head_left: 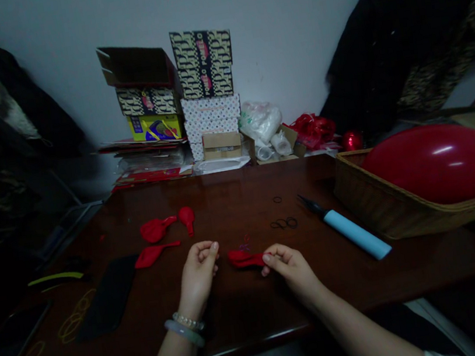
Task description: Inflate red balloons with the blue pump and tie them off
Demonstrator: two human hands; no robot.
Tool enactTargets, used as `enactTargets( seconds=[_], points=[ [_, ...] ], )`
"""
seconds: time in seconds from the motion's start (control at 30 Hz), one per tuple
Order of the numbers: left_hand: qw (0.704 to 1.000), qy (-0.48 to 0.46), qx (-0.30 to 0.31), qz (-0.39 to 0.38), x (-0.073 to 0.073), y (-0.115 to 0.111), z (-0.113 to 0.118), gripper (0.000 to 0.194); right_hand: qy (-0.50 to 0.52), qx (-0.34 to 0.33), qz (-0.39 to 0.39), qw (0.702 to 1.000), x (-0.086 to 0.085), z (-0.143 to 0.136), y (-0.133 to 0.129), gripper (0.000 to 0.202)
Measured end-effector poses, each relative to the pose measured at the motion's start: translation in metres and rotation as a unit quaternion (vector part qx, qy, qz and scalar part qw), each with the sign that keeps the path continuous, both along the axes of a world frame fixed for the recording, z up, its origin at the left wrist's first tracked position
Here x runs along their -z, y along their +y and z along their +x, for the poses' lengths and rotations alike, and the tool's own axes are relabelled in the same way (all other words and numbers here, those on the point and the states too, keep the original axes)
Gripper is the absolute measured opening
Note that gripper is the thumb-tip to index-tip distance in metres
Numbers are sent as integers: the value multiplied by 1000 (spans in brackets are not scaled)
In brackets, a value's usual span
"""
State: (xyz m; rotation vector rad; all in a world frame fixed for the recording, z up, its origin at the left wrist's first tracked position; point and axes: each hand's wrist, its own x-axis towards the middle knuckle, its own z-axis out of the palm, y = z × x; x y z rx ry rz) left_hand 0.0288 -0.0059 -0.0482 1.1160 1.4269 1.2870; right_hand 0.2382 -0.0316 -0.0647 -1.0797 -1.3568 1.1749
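Note:
Between thumb and fingers, my right hand [292,267] pinches the neck end of a limp red balloon [242,258], whose body points left. My left hand [200,271], with a bracelet and a bangle at the wrist, is closed in a pinch left of that balloon, apart from it; whatever it may hold is too small to make out. Several flat red balloons [154,230] lie beyond my left hand. Small red and purple bands [244,246] rest just behind the held balloon. Black bands [283,224] lie farther right, near a blue hand pump [355,233].
A wicker basket [402,219] with an inflated red balloon [439,164] stands at right. At left are a dark flat object [108,296], yellow bands [78,318] and a phone-like slab [13,345]. Stacked boxes [210,111] and plastic bags [260,120] line the wall.

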Motion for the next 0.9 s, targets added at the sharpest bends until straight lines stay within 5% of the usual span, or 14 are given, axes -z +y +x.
enactTargets(
  seconds=[0.1, 0.17, 0.23, 0.37, 0.5, 0.63, 0.77, 0.9],
  points=[
    [986, -66, 142, -52, -12, -12, 11, 46, -8, 0, 12, 1000, -2, -1, 0, 30],
    [949, -100, 272, -125, -17, -22, 22, 54, -25, 5, 29, 999, -3, -3, 0, 26],
    [919, -145, 322, -177, -17, -30, 33, 57, -49, 9, 56, 997, -4, -4, -1, 21],
    [909, -241, 296, -170, -9, -35, 45, 49, -141, 12, 145, 979, -10, -6, -8, 9],
    [912, -277, 267, -143, 0, -32, 46, 35, -338, 32, 283, 897, -14, -6, -15, 19],
    [909, -334, 186, -167, 5, -26, 43, 19, -397, 45, 312, 862, -13, -7, -17, 17],
    [850, -473, 91, -214, 6, -22, 47, 15, -398, 49, 332, 854, -11, -9, -17, 17],
    [797, -567, 71, -195, 7, -25, 56, 13, -407, 55, 345, 844, -10, -10, -19, 21]
  ],
)
